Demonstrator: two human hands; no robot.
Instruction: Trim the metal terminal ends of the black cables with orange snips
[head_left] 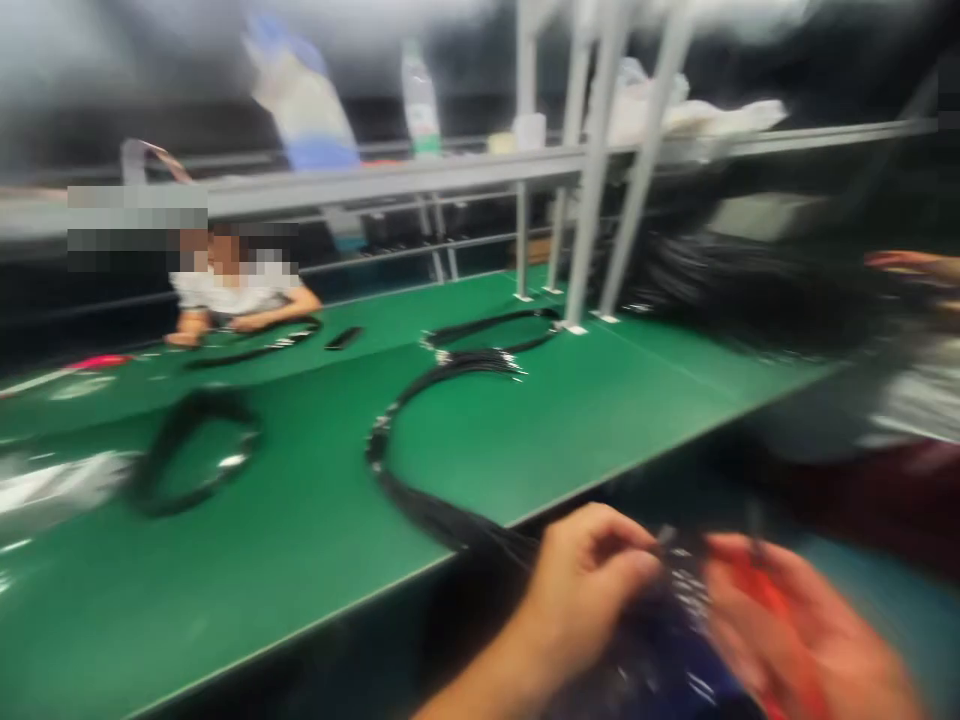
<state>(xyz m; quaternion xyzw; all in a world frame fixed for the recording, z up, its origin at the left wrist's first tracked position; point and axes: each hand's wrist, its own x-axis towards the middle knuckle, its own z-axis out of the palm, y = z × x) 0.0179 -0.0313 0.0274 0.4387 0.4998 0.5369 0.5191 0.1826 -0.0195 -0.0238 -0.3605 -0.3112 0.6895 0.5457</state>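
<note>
My left hand [581, 585] is closed in a pinch at the bench's front edge, a small greyish tip showing at its fingertips; what it grips is blurred. A bundle of black cables [427, 510] runs from the green bench over the edge and disappears behind this hand. To its right, my right hand [825, 630] is wrapped around a red-handled hand tool [776, 600], with a dark tip pointing up; motion smears its exact kind. Between the hands, shiny silvery bits [686, 580] show above dark blue clothing.
Coiled black cables [244, 440] lie on the green bench [300, 560], another loop [487, 325] farther back. White posts [596, 180] rise from the bench to a shelf [397, 180]. A co-worker [240, 285] sits opposite; another person's hand [911, 262] shows at right, near dark cables [712, 290].
</note>
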